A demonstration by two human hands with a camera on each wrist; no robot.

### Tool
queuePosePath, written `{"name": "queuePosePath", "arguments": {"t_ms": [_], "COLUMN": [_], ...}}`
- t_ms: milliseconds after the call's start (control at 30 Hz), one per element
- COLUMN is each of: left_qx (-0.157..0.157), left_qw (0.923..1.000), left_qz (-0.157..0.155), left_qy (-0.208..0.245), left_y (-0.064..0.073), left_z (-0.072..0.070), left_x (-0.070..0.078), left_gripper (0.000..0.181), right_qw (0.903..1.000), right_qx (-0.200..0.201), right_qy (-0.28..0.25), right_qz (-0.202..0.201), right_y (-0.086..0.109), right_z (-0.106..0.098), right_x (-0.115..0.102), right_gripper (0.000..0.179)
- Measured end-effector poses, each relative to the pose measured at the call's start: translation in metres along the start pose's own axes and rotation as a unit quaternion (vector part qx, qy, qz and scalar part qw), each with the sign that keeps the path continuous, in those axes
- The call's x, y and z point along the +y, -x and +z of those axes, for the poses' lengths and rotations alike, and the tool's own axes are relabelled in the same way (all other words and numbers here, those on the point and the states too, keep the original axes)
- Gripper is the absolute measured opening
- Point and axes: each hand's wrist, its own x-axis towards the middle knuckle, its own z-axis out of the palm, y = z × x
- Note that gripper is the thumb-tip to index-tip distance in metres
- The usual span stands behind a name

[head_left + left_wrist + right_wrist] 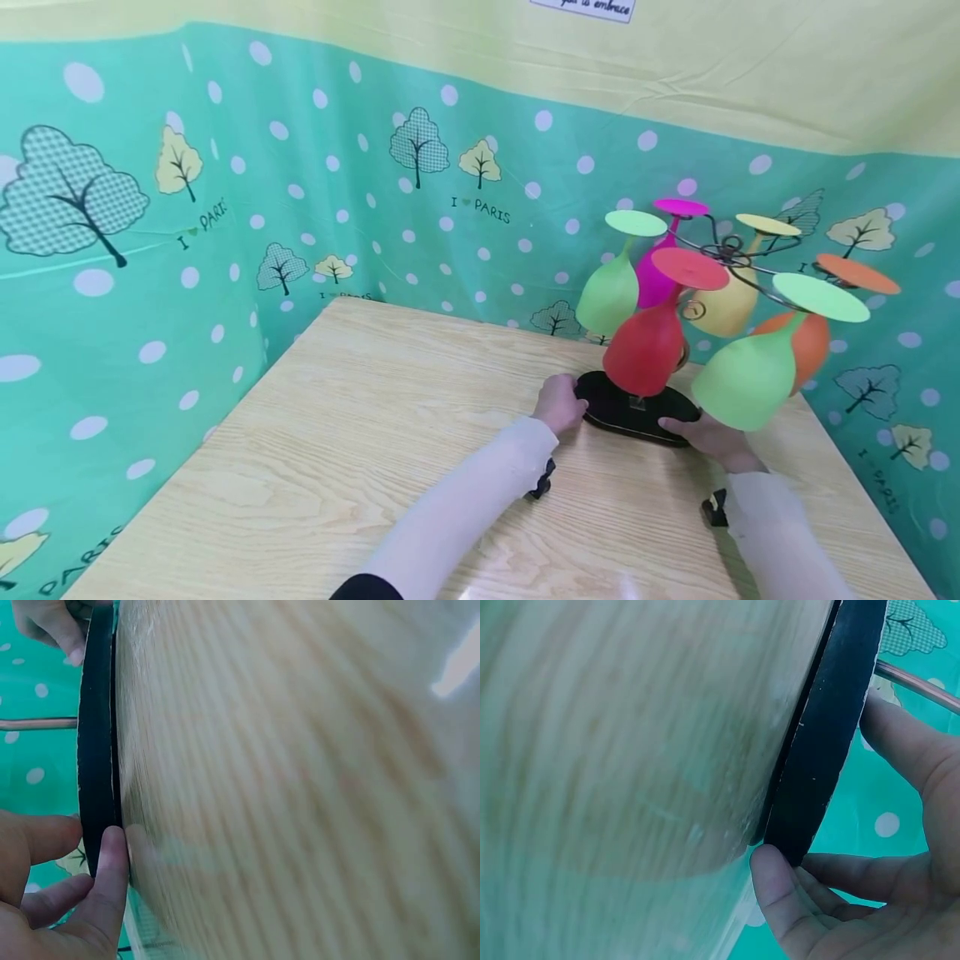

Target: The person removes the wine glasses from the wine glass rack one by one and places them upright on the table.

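A wine glass rack with a black oval base (633, 408) and a dark curled metal frame (729, 250) is at the right of the table. Upside-down goblets hang from it by their feet: a red goblet (647, 346) in front, a green goblet (750, 375) nearest the right hand, and several others. My left hand (561, 404) grips the left end of the base, thumb on top and fingertips at its lower edge. At the right end, my right hand (712, 437) holds it likewise, thumb over the top. The base sits close over the tabletop.
The pale wood-grain table (360, 433) stretches away to the left. Green dotted cloth with printed trees (420, 150) encloses the back and sides, close behind the rack. A dark wrist strap (543, 481) shows on the left sleeve.
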Motion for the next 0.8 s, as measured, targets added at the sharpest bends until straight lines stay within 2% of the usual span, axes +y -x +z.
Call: {"name": "queuePosePath", "arguments": {"t_ms": [133, 300, 500, 800], "left_qx": [-0.007, -0.004, -0.007, -0.006], "left_qw": [0.9999, 0.9999, 0.9999, 0.9999], "left_qz": [-0.005, 0.004, 0.008, 0.008], "left_qy": [0.009, 0.009, 0.005, 0.005], "left_y": [0.002, 0.002, 0.001, -0.001], "left_z": [-0.004, -0.009, -0.011, -0.014], "left_x": [-0.002, -0.005, -0.009, -0.017], "left_gripper": [0.039, 0.039, 0.039, 0.04], "right_qw": [0.9998, 0.9994, 0.9959, 0.9953], "right_qx": [-0.015, -0.026, -0.065, -0.072], "right_qy": [0.001, -0.003, 0.015, 0.007], "right_qz": [0.013, 0.022, 0.061, 0.063], "right_y": [0.001, 0.0, -0.003, -0.005], "right_z": [0.001, 0.001, 0.002, 0.008], "right_x": [-0.005, -0.012, -0.016, -0.016], "right_gripper": [0.103, 0.105, 0.105, 0.105]}}
